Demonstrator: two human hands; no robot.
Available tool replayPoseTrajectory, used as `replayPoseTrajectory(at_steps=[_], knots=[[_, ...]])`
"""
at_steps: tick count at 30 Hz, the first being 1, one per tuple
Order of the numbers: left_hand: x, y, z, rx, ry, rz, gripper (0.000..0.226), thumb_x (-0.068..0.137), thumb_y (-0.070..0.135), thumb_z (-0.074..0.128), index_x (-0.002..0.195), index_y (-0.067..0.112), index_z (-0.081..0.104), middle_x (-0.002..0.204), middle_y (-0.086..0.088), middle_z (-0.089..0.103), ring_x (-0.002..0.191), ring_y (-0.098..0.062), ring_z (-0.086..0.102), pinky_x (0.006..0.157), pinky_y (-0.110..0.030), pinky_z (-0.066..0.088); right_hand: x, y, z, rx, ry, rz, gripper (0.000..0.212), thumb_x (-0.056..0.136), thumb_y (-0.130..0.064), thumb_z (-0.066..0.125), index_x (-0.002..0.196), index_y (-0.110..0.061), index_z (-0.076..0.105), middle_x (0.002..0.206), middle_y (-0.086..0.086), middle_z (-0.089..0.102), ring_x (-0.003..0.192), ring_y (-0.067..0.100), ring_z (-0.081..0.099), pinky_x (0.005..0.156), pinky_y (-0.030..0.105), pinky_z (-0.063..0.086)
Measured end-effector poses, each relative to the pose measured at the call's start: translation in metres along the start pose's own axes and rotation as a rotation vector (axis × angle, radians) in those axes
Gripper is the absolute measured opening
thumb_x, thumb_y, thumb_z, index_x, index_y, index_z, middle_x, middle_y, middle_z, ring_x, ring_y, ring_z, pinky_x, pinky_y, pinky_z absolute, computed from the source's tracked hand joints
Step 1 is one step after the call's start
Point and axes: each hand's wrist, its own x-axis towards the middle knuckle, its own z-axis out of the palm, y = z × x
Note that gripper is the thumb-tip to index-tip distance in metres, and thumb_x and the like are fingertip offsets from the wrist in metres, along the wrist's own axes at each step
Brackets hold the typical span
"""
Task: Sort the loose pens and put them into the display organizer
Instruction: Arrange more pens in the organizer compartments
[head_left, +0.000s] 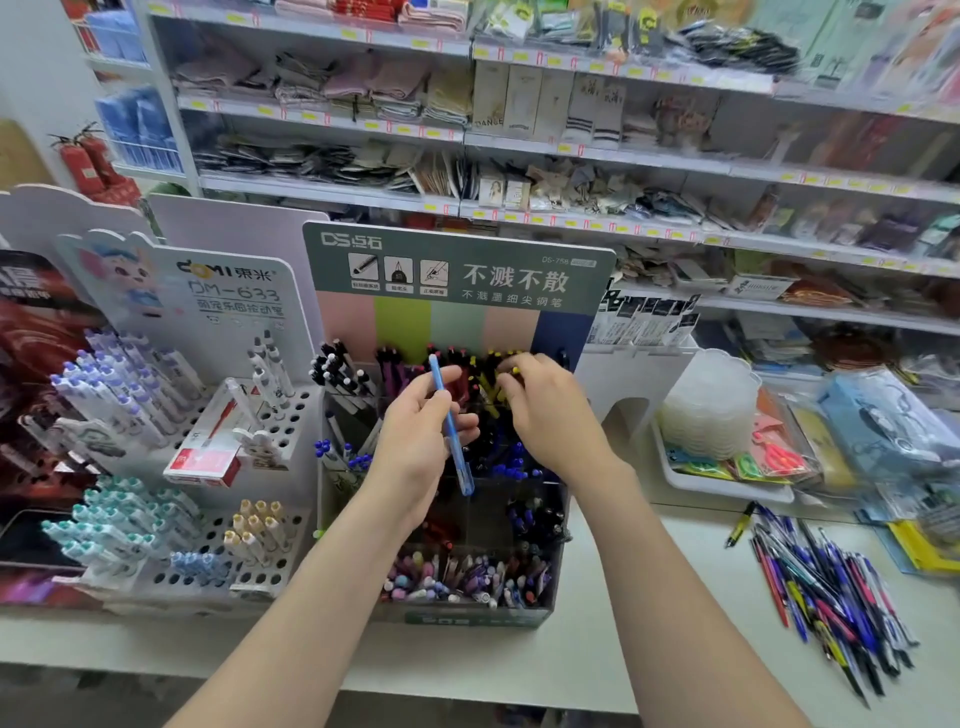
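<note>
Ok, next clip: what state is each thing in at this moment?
Left hand: holds a blue pen tilted above the organizer.
Right hand: fingers curled among yellow-tipped pens in the back row; grip unclear.
Organizer: upright, compartments partly filled.
Loose pens: piled on the counter, unsorted.

One head-worn wide view, facing forward and down, close above the display organizer (467, 616), edges seemingly bowed
</note>
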Motion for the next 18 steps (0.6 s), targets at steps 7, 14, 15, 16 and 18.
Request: replayPoseTrajectory(at_steps=[7,14,15,16,18], knots=[[-0.006,-0.009,-0.006,0.032,0.031,0.023,0.024,0.111,0.014,0.053,0.125,0.023,0.070,0.101,-0.007,0.069,0.091,-0.019,0.069,0.088,-0.042,0.061,-0.006,-0.001,0.003,-0.192,-0.036,-0.014,0.037,0.098,-0.025,0.066,0.135,-0.029,0.063,0.117,-0.001,0.059,0.095,0.027,0.064,0.069,0.037,0.051],[-0.017,-0.017,-0.028,-0.049,0.095,0.024,0.027,0.104,0.009,0.066,0.130,0.010,0.062,0.100,-0.012,0.075,0.094,-0.029,0.076,0.077,-0.037,0.064,-0.060,-0.032,0.014,0.455,0.172,0.076,0.004,0.098,-0.023,0.070,0.101,-0.023,0.073,0.079,-0.011,0.068,0.071,0.012,0.064,0.062,0.024,0.052],[-0.019,-0.017,-0.030,-0.071,0.107,0.027,0.030,0.103,0.007,0.066,0.132,0.010,0.060,0.101,-0.013,0.075,0.094,-0.029,0.077,0.077,-0.038,0.064,-0.068,-0.034,0.018,0.551,0.070,0.114,0.006,0.100,-0.027,0.070,0.102,-0.025,0.075,0.078,-0.009,0.071,0.071,0.013,0.067,0.061,0.029,0.055],[-0.021,-0.017,-0.032,-0.085,0.122,0.033,0.033,0.103,0.006,0.066,0.134,0.011,0.057,0.102,-0.013,0.075,0.094,-0.030,0.078,0.077,-0.039,0.065,-0.076,-0.036,0.023,0.633,-0.012,0.149,0.009,0.101,-0.028,0.068,0.105,-0.027,0.076,0.079,-0.007,0.073,0.070,0.015,0.069,0.060,0.034,0.058],[-0.027,-0.015,-0.036,-0.060,0.146,0.068,0.038,0.102,0.005,0.067,0.136,0.018,0.054,0.103,-0.014,0.075,0.094,-0.032,0.079,0.078,-0.043,0.066,-0.087,-0.036,0.031,0.730,-0.097,0.193,0.014,0.105,-0.027,0.064,0.111,-0.029,0.077,0.079,-0.003,0.075,0.068,0.017,0.071,0.062,0.036,0.059]])
